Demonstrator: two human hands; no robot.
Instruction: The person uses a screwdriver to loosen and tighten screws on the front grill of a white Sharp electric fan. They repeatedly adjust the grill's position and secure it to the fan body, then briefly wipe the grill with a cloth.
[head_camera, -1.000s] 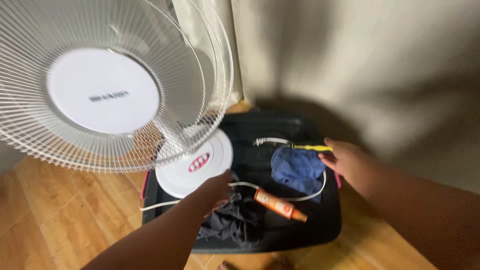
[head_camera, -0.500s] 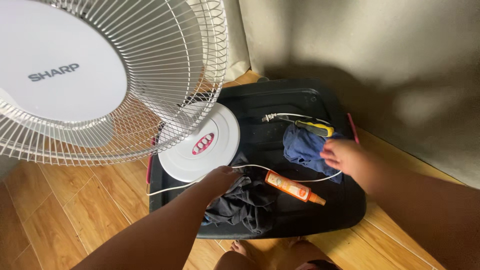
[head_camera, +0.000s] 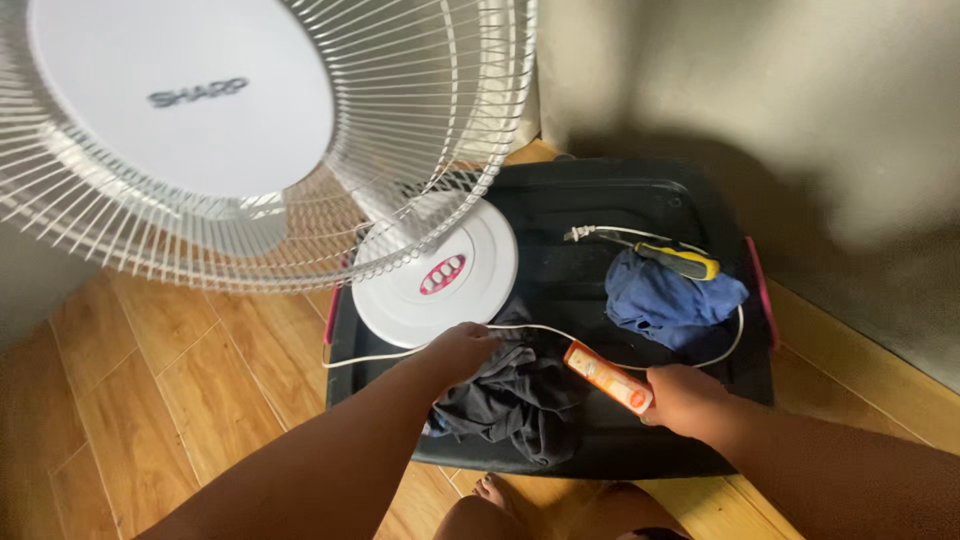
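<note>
A white pedestal fan with a wire grille (head_camera: 250, 150) stands with its round base (head_camera: 437, 270) on a black plastic lid (head_camera: 610, 200). My left hand (head_camera: 462, 352) rests on a crumpled dark grey cloth (head_camera: 520, 395), touching the fan's white cord (head_camera: 400, 352). My right hand (head_camera: 685, 400) grips the near end of an orange tube (head_camera: 605, 375) lying on the lid. A blue cloth (head_camera: 670, 300) lies beyond it, with a yellow-and-black screwdriver (head_camera: 675, 258) at its far edge.
The black lid sits on a wooden plank floor (head_camera: 170, 400), close to a beige wall (head_camera: 800, 100). The cord loops around the blue cloth. A red edge (head_camera: 762, 290) shows at the lid's right side. My bare toes (head_camera: 490, 490) are at the lid's near edge.
My right hand has moved from the blue cloth toward me and taken hold of the orange tube. My left hand stays on the dark cloth. The view has tilted closer to the lid.
</note>
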